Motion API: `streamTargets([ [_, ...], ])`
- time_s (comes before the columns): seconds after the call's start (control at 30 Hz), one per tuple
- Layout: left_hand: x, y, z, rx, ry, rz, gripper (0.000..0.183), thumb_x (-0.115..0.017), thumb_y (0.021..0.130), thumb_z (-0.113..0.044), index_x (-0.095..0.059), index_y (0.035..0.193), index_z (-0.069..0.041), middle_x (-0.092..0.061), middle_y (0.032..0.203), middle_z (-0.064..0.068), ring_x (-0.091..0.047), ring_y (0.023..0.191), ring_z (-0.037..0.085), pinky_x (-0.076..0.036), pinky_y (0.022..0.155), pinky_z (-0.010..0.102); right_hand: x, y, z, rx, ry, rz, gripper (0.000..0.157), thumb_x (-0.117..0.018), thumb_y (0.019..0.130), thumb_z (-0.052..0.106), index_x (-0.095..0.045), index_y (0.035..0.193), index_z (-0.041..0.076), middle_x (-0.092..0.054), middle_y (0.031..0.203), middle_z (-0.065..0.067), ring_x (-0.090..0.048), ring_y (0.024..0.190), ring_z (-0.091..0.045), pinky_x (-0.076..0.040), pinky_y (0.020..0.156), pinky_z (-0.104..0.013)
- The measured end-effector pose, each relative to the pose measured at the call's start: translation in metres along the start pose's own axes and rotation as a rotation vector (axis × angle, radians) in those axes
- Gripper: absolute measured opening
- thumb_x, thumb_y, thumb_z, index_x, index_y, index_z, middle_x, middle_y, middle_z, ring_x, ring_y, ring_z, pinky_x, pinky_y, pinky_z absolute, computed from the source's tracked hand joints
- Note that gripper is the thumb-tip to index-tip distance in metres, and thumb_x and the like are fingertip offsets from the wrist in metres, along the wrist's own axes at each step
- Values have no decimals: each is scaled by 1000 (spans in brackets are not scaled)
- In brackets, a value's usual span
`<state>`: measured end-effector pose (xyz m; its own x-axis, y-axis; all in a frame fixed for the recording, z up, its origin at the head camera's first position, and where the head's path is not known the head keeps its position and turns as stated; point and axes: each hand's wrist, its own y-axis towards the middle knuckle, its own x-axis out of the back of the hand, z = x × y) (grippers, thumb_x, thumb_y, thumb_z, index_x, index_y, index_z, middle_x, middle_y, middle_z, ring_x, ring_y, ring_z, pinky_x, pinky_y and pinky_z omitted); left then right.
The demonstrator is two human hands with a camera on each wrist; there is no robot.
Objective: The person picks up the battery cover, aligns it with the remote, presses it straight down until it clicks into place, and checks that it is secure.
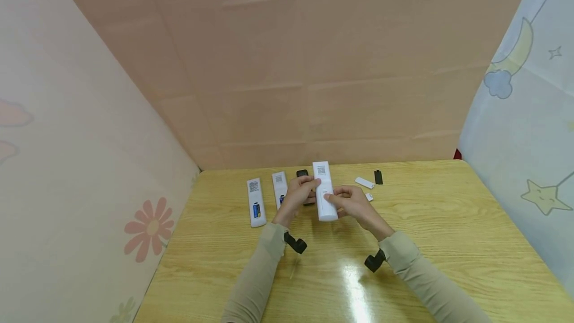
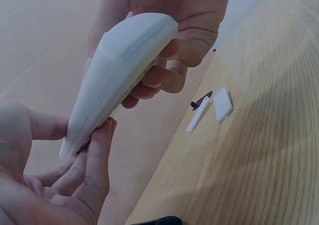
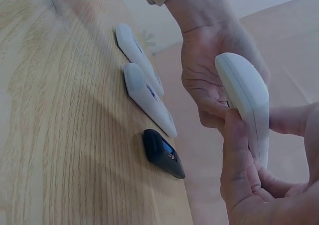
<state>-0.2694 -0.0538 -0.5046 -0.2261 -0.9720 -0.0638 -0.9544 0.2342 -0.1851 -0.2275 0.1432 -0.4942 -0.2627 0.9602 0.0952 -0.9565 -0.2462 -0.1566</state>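
Observation:
A white remote control (image 1: pixel 329 212) is held up above the table, its back with a printed code facing the head camera. My left hand (image 1: pixel 299 196) grips its left side, thumb on the back. On the lower right side, my right hand (image 1: pixel 354 203) holds it with the thumb pressed on the back near the battery cover. Both wrist views show fingers curled under the remote (image 2: pixel 124 51). Left of the hands lie two white remotes, one at the far left (image 1: pixel 255 203) and one nearer (image 1: pixel 279 188), with blue batteries showing. Partly behind my left hand is a black remote (image 3: pixel 162 153).
Right of the hands, a white battery cover (image 1: pixel 364 182), a black cover (image 1: pixel 378 177) and a second white cover (image 1: pixel 369 197) lie on the wooden table (image 1: pixel 430 233). A pink-beige cloth wall (image 1: pixel 314 64) stands behind the table, with patterned cloths at both sides.

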Motion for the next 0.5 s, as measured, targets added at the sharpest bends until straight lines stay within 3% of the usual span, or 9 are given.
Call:
streamTargets([
  [0.1,1,0,0,3,6,-3,51,-70,93,-44,-61,131,-12,-68,112,9,-68,99,29,-58,87,42,0,0,-2,11,2,4,45,-70,95,34,-61,113,-7,-69,102,-19,-71,85,-29,-60,75,-52],
  [0.33,2,2,4,-6,-1,-3,48,-70,94,-43,-63,129,-11,-69,110,11,-66,103,37,-56,90,47,-1,1,-3,18,2,26,46,-70,96,35,-61,115,-7,-68,106,-19,-71,87,-29,-59,76,-52],
  [0.5,5,2,6,-8,20,-10,46,-69,94,-44,-64,128,-13,-69,110,10,-68,98,32,-58,86,43,-4,2,-4,20,8,28,46,-69,96,36,-62,115,-5,-67,107,-19,-71,88,-29,-60,76,-49],
])
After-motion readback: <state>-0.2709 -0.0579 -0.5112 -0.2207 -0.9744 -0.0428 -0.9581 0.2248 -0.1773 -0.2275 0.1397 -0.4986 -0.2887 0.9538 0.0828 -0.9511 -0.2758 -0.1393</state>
